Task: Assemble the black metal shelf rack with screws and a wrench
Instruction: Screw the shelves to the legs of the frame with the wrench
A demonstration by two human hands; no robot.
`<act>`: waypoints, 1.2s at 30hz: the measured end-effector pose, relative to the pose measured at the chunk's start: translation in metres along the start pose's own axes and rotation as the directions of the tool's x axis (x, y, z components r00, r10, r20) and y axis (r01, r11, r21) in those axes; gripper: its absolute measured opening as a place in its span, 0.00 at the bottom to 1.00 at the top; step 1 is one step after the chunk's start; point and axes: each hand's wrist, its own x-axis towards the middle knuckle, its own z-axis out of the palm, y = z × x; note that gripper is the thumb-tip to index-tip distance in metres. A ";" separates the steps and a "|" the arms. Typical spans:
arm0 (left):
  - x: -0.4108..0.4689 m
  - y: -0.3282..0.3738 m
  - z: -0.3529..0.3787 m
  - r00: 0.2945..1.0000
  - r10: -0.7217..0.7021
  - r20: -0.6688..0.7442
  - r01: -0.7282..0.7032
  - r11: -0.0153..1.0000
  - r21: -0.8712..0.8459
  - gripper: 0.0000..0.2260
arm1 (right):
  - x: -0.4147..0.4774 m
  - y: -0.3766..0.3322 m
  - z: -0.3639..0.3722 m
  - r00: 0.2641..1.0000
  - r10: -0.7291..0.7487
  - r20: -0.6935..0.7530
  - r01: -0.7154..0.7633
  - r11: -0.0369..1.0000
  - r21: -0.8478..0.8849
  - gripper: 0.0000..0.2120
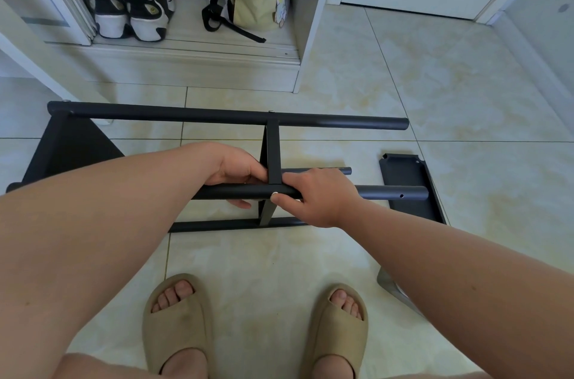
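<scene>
Left hand (236, 172) and right hand (313, 195) both curled round near tube (394, 193) of black rack (217, 114), either side of shelf bracket (274, 155)

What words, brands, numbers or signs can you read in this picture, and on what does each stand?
None can be read.
The sneakers bear round heel marks, too blurred to read.
The yellow bag shows a cartoon figure, no legible words.
The black rack, the loose panel and the sandals show no marking.
</scene>
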 end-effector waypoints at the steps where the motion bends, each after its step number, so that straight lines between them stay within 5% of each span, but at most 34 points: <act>1: 0.001 0.000 0.000 1.000 0.012 -0.009 -0.012 1.000 0.001 0.09 | 0.000 0.000 0.000 1.000 0.001 0.000 -0.001 1.000 -0.002 0.20; 36: 0.002 -0.003 -0.003 0.999 0.041 -0.013 -0.042 0.997 -0.065 0.09 | 0.001 0.000 -0.002 1.000 0.006 0.015 -0.006 1.000 0.007 0.20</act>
